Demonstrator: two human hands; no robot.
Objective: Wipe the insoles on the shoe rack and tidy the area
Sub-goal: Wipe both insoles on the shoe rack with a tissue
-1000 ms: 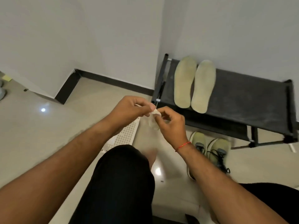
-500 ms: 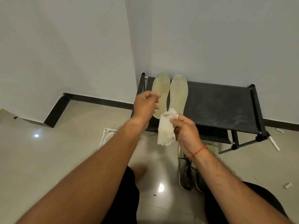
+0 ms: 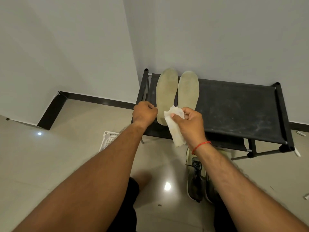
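Two pale yellowish insoles, the left insole (image 3: 166, 91) and the right insole (image 3: 188, 88), lie side by side on the left end of the black shoe rack (image 3: 234, 108) against the wall. My right hand (image 3: 190, 124) holds a white wipe (image 3: 174, 129) that hangs over the rack's front edge, just in front of the insoles' heels. My left hand (image 3: 144, 113) is closed in a fist at the rack's left front corner, beside the left insole's heel, with nothing visible in it.
A pair of greenish sneakers (image 3: 199, 178) stands on the tiled floor under my right forearm. A white perforated basket (image 3: 109, 139) lies on the floor left of the rack. Small bits of litter (image 3: 301, 133) lie at the far right. The rack's fabric looks dusty.
The wipe went from a small wad pinched by both hands to an unfolded piece held by my right hand alone. Both hands now sit closer to the insoles' heels; my left hand closed.
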